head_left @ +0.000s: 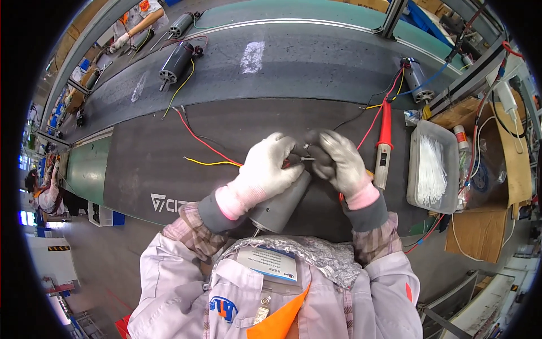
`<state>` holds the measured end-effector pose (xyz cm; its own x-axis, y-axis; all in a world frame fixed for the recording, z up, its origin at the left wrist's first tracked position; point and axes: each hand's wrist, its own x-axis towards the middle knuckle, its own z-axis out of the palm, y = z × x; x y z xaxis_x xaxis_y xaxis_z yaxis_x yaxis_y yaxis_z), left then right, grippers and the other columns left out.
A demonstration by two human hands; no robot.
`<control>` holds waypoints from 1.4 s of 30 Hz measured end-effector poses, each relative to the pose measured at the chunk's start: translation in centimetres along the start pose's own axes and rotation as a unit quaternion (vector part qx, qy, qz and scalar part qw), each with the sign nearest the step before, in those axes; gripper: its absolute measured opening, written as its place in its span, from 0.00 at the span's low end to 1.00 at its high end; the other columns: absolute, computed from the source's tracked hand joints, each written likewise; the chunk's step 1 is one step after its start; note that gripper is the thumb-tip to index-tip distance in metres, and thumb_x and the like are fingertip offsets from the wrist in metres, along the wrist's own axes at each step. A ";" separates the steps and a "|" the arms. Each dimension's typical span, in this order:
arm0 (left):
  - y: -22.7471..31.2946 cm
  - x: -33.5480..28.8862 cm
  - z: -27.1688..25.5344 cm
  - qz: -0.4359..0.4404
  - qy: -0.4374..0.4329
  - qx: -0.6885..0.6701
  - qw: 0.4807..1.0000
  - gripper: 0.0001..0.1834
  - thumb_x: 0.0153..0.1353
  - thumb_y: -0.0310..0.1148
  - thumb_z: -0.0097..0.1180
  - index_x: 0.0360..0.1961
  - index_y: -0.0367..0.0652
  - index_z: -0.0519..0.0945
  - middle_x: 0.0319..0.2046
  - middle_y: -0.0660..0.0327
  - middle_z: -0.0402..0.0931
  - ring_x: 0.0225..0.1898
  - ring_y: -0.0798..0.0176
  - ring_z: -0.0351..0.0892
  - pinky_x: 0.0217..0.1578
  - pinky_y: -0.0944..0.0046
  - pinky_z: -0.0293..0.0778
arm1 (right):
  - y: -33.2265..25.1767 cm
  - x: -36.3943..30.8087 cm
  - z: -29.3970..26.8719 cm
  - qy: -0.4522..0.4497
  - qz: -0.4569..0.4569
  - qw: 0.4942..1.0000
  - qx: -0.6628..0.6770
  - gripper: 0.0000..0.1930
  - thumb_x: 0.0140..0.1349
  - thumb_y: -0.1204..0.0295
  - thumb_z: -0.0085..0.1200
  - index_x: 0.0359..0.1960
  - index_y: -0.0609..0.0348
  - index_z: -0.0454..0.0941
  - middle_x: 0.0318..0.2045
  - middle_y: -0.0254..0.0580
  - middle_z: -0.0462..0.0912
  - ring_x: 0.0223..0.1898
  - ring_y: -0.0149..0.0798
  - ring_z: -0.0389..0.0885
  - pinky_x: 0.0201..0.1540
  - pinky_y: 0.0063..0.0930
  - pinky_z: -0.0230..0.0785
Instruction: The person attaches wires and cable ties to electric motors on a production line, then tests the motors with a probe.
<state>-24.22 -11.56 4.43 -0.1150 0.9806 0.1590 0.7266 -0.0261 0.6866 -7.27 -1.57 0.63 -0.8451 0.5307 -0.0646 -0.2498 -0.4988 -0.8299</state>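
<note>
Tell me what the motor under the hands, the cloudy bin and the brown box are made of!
Motor: probably metal, satin grey, softly shining. Bin: likely plastic, smooth, cloudy and half see-through. Box: cardboard, it seems, matte brown with folded flaps.

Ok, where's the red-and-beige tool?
In the head view, the red-and-beige tool lies right of centre on the dark mat, between the right hand and the clear bin of white strips.

Black work mat (135, 147) bearing a grey cylindrical motor (279, 209), a red wire (193, 133) and a yellow wire (212, 163); beyond it, a dark grey belt (220, 76) carrying further motors (176, 61)
</note>
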 end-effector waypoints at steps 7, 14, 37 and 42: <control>1.1 -1.5 3.3 0.279 -0.014 0.078 0.957 0.11 0.43 0.33 0.66 0.30 0.45 0.81 0.31 0.58 0.74 0.35 0.51 0.75 0.36 0.54 0.72 | -2.4 -0.7 2.7 0.406 0.024 0.913 0.037 0.09 0.68 0.64 0.50 0.43 0.52 0.78 0.28 0.29 0.74 0.26 0.25 0.72 0.27 0.22 0.66; 2.8 -1.4 3.7 0.299 -0.073 0.128 0.943 0.12 0.43 0.37 0.65 0.27 0.45 0.78 0.30 0.59 0.71 0.32 0.52 0.72 0.34 0.52 0.71 | -3.1 0.2 2.7 0.134 -0.043 0.981 0.135 0.12 0.70 0.64 0.48 0.43 0.58 0.78 0.21 0.26 0.65 0.19 0.21 0.62 0.21 0.19 0.58; -0.4 1.9 -2.7 -0.129 -0.070 -0.111 0.983 0.11 0.62 0.30 0.56 0.38 0.32 0.81 0.26 0.63 0.79 0.30 0.74 0.75 0.33 0.69 0.73 | -3.4 -7.3 -2.8 0.164 0.159 0.621 -0.750 0.41 0.49 0.67 0.63 0.67 0.61 0.60 0.38 0.52 0.83 0.35 0.48 0.84 0.42 0.36 0.77; -0.3 0.2 -1.4 -0.181 0.055 -0.261 0.947 0.09 0.66 0.31 0.53 0.41 0.35 0.80 0.26 0.67 0.77 0.27 0.77 0.71 0.30 0.74 0.70 | -1.5 -9.5 0.0 0.147 0.061 0.945 -0.286 0.47 0.53 0.81 0.56 0.75 0.52 0.46 0.39 0.34 0.73 0.37 0.26 0.73 0.43 0.26 0.72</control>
<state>-25.36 -11.60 5.25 -0.3837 0.9180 -0.0998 0.1966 0.1869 0.9625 1.13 -5.83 2.52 -0.6623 0.7024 -0.2607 0.2080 -0.1619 -0.9646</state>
